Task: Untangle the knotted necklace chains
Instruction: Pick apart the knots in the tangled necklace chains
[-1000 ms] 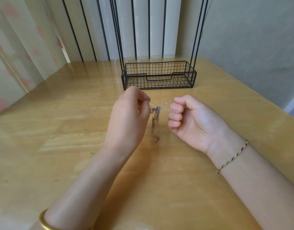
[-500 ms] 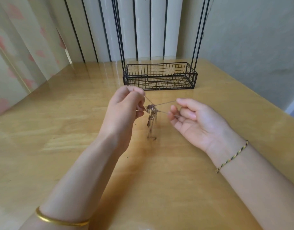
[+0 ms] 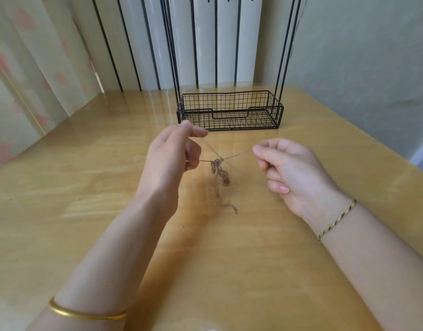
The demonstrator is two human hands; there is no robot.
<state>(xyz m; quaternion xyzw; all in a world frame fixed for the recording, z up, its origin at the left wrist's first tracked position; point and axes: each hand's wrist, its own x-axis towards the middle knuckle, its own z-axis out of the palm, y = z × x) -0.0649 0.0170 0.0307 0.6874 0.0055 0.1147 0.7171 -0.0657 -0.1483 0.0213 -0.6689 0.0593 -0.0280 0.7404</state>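
Clerk: Brass-coloured fine-link necklace chains, one knotted clump. You hold it hung between your two hands, above the glossy yellow wooden bench. Its loose tails trail down, blurred, to the surface.

Checker: Your left hand, item two. Thumb and forefinger pinch one thin strand up top. Your lower fingers, curled, pinch a second strand that runs level to the knot.

Clerk: Your right hand, item three. Thumb and forefinger nip a pale strand, drawn taut from the clump. The other fingers are curled in.

Checker: Black wire-mesh basket, rectangular. It stands on the bench beyond your hands, well apart from the chains.

Clerk: Plain gold bangle on your left forearm. Braided yellow-and-dark cord bracelet on your right wrist.
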